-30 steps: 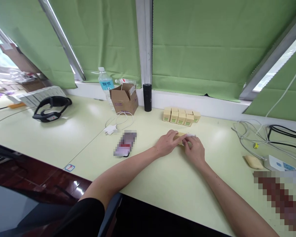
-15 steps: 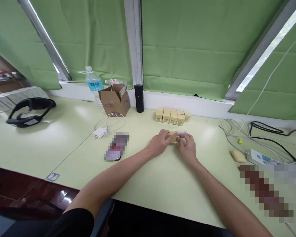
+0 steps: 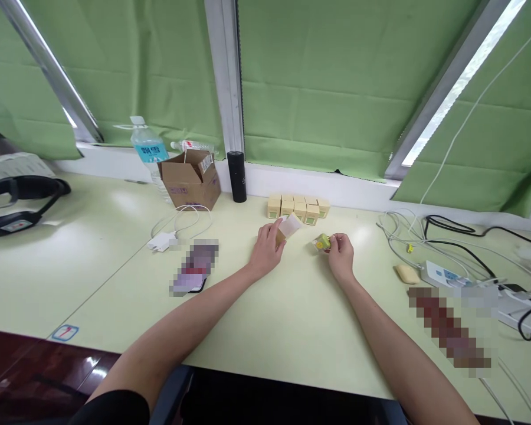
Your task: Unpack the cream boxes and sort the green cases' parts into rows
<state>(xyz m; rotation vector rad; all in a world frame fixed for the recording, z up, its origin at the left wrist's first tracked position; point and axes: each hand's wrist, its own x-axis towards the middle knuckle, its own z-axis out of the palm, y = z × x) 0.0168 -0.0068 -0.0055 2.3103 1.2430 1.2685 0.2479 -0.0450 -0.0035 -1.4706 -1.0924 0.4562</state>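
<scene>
Currently, left hand (image 3: 265, 248): curled round a small carton (image 3: 287, 228).
Right hand (image 3: 341, 255): pinching a clear-wrapped green item (image 3: 322, 242) on its left-hand side.
Carton handling: likely light, crushable; hold sidewalls gently.
Green item handling: probably light, slippery; grip one end.

The open carton (image 3: 282, 236) and the row of little boxes (image 3: 298, 208) look like smooth, matt tan card, while the green-and-yellow packet (image 3: 323, 241) has a shiny, see-through, plastic-looking wrapping. Rougher brown corrugated cardboard forms the larger box (image 3: 188, 184), beside a clear plastic water bottle (image 3: 147, 147) and a satin black flask (image 3: 236, 178). The counter (image 3: 292, 321) is smooth with a soft sheen, the blinds (image 3: 336, 88) are matt, lightly creased cloth, and the dark red floor (image 3: 82, 369) is glossy.
</scene>
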